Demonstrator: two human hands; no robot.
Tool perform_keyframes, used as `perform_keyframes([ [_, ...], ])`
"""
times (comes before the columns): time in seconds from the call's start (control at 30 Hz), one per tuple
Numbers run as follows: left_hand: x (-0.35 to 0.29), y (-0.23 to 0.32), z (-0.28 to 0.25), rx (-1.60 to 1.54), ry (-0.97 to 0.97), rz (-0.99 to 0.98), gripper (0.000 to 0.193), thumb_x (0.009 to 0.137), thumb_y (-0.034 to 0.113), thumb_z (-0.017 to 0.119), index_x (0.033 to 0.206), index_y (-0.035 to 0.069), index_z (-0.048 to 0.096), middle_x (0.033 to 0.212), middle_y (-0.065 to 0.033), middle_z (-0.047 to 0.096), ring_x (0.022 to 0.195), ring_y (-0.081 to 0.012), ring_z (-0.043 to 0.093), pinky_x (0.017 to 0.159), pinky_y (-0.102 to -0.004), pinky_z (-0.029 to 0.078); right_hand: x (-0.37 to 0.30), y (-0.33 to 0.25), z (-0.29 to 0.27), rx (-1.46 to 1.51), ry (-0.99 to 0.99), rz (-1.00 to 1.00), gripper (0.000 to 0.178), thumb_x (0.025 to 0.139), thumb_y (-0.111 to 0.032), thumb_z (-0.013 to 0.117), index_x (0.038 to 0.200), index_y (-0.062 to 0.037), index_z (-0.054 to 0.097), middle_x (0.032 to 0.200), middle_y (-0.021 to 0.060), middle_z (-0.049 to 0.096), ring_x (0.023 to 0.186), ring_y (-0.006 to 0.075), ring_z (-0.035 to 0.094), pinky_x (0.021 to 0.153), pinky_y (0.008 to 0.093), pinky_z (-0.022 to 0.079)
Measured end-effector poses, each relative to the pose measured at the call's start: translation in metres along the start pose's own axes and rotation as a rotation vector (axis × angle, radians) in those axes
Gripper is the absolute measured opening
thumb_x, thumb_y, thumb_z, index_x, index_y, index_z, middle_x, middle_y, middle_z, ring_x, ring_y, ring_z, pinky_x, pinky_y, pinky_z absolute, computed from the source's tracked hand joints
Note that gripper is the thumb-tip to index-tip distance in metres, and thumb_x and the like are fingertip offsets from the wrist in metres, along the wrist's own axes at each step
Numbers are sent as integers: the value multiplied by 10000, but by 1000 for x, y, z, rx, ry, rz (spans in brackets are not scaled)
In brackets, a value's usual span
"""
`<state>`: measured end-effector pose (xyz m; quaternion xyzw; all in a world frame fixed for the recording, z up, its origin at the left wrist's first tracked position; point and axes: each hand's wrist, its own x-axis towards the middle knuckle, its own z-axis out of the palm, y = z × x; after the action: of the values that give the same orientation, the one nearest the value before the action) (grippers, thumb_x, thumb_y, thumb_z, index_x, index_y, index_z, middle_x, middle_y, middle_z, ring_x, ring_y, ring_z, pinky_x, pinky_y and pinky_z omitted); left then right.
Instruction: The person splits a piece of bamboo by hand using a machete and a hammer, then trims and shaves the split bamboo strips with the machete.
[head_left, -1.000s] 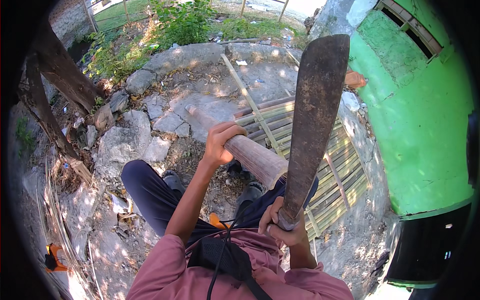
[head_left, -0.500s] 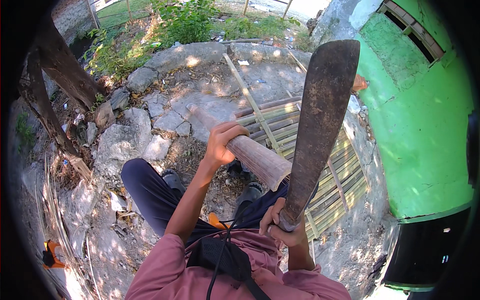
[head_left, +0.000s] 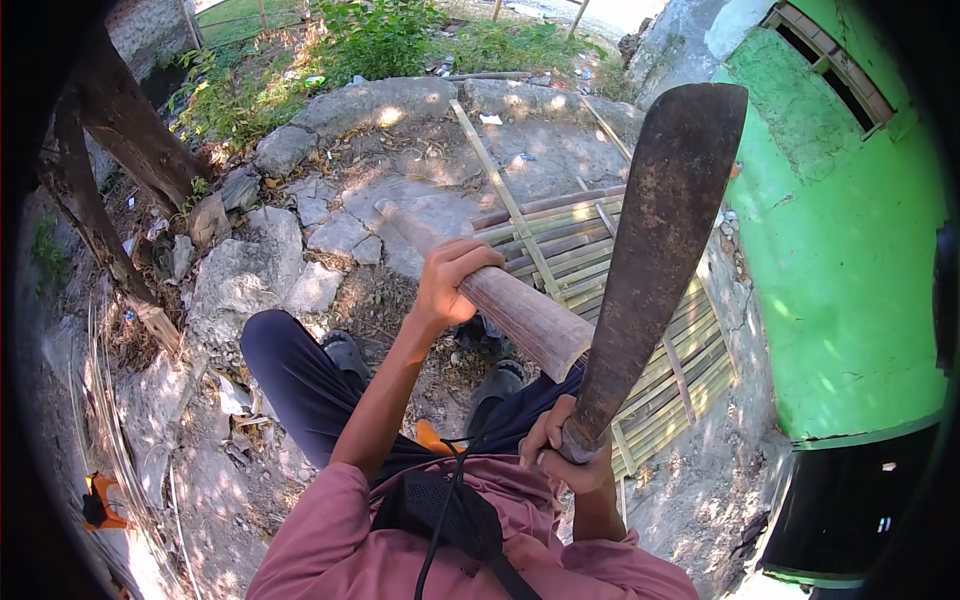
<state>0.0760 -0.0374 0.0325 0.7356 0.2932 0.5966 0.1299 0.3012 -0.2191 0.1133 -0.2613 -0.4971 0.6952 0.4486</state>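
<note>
My left hand (head_left: pixel 450 285) is closed around the middle of a weathered grey-brown length of bamboo (head_left: pixel 525 322). The bamboo slants over my lap, its curved, cut end close to the machete. In my right hand (head_left: pixel 570 450) is the machete (head_left: pixel 665 230), gripped low at its handle, which the fingers mostly hide. Its wide, dark, rust-spotted blade points up and away to the right, with the blunt tip highest. Part of the bamboo's cut end lies beside the blade's lower half; whether they touch I cannot tell.
Beyond the blade, a slatted bamboo panel (head_left: pixel 570 245) with crossing strips lies on the ground. To its right stands a green wall (head_left: pixel 850 290). Broken concrete slabs (head_left: pixel 245 285) and a tree trunk (head_left: pixel 140 130) are at left, near long thin strips (head_left: pixel 120 430) and an orange-and-black object (head_left: pixel 103 502).
The machete blade has tilted slightly further right. The bamboo's near end has shifted a little right, with my left hand still around it.
</note>
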Motion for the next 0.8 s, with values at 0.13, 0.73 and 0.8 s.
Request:
perform_keyframes([
  [0.13,2,1,0,-14,8,5,389,691,380,719,869,37,675,799,-122,682,734,-327,683,683,-384,518,-1,-1,1,9,8,-17,280,738,162,565,893,-44,456,774,164,661,741,207,685,706,309,533],
  [0.73,2,3,-2,-3,1,-7,381,697,371,728,850,27,667,795,-126,678,728,-332,680,676,-386,518,0,0,2,10,-3,-50,285,730,169,558,893,-43,461,771,161,656,727,203,677,695,307,534],
  [0.8,2,3,-2,-1,2,-6,388,704,382,724,851,27,666,796,-127,678,729,-334,680,677,-387,519,-1,0,2,32,-12,-41,283,732,169,559,894,-42,461,771,162,656,728,203,678,697,307,534],
])
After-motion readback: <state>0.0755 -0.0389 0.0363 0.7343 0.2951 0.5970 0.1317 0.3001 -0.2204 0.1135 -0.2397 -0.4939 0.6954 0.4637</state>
